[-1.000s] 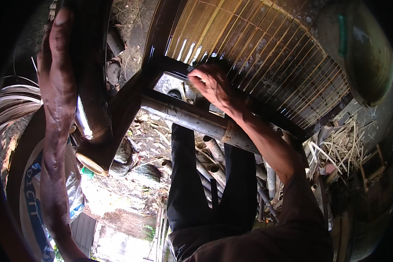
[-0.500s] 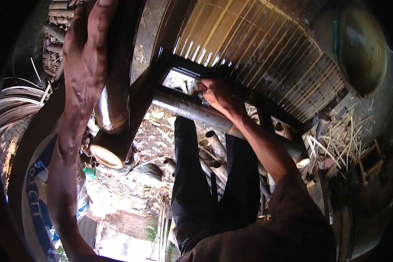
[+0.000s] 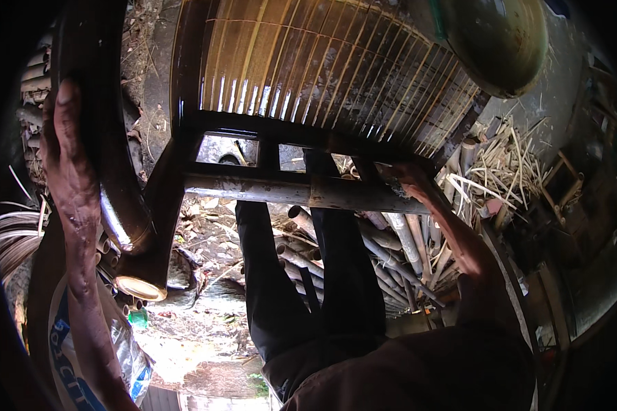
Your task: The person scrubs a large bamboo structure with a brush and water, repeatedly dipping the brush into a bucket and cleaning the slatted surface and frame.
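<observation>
Lying along a thick, glossy dark-brown bamboo pole (image 3: 108, 123) at the left of the frame, the left hand (image 3: 72, 164) has its fingers extended, not wrapped around it. Right of centre, the right hand (image 3: 409, 178) curls beside a grey-brown horizontal bamboo rail (image 3: 267, 189); what it grips I cannot tell. A yellow-brown slatted bamboo panel (image 3: 301, 65) fills the upper centre.

Site is presenting as a rough bamboo workshop; cut poles (image 3: 406, 241) are lying heaped right of frame centre; pale strips (image 3: 504, 164) are lying tangled farther right; bundled thin strips (image 3: 15, 241) are curving at far left; a slatted bamboo piece (image 3: 281, 65) is filling the upper centre; scraps are littering the ground (image 3: 216, 236) left of centre.
</observation>
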Tool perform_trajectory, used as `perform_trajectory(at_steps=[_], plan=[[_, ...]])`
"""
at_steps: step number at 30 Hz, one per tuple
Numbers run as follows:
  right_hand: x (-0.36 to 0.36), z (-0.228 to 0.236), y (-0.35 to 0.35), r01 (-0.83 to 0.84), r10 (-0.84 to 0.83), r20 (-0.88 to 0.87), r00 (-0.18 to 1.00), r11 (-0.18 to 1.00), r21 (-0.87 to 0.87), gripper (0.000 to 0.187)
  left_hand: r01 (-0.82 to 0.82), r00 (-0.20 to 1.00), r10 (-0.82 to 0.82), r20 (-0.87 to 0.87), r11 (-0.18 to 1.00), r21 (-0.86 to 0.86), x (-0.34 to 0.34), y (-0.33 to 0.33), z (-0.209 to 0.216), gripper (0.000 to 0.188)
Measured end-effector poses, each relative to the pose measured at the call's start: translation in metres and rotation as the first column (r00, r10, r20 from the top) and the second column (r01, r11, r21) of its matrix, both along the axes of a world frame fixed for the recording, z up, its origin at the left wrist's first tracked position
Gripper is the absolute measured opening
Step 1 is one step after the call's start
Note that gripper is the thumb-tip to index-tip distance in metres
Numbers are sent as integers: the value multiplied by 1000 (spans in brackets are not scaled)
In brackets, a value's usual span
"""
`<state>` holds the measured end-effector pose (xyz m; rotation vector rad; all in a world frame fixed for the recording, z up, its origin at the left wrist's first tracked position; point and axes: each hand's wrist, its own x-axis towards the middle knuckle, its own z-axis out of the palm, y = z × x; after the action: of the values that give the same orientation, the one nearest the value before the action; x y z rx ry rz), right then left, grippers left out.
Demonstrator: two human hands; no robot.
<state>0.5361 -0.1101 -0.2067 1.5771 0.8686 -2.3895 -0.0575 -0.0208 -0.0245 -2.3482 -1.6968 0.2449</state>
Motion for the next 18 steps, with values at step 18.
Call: perform_trajectory(at_steps=[18], plan=[[-22,-9,-22,179,-152,-154,976,968,178,25,-417,748,494,442,869,-266,7,12,-10,53]])
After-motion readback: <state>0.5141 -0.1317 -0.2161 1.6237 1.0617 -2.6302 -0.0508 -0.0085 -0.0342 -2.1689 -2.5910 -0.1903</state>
